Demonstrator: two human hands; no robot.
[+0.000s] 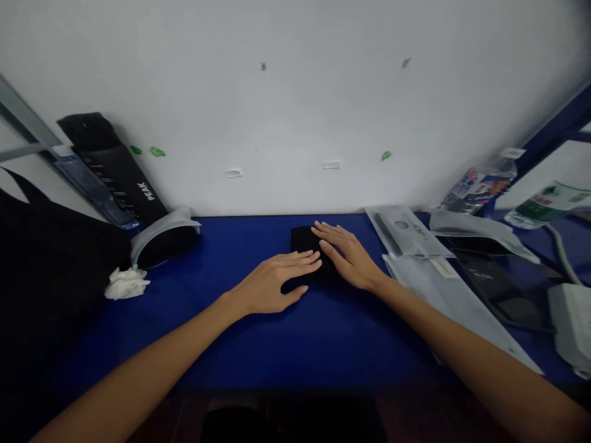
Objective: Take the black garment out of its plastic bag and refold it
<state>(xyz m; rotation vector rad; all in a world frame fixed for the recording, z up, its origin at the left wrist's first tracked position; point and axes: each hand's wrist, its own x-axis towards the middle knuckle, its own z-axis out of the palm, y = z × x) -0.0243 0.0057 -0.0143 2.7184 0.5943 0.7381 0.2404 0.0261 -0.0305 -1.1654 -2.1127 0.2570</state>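
A small black bundle that looks like folded cloth (302,237) lies on the blue tabletop (258,344), near the wall. My left hand (277,280) rests on its left and front side, fingers stretched out flat and thumb apart. Over its right side lies my right hand (346,252), also flat with the fingers extended. Both hands touch the bundle from above, their fingertips close together. Much of the black bundle is hidden under the hands, so its exact kind cannot be made out.
At left are a black bag (55,277), a crumpled tissue (127,283), a frosted pouch (168,237) and a black PEAK package (115,166). Frosted plastic bags (410,231), a dark flat package (498,286), bottles (480,184) and a white adapter (572,320) are at right.
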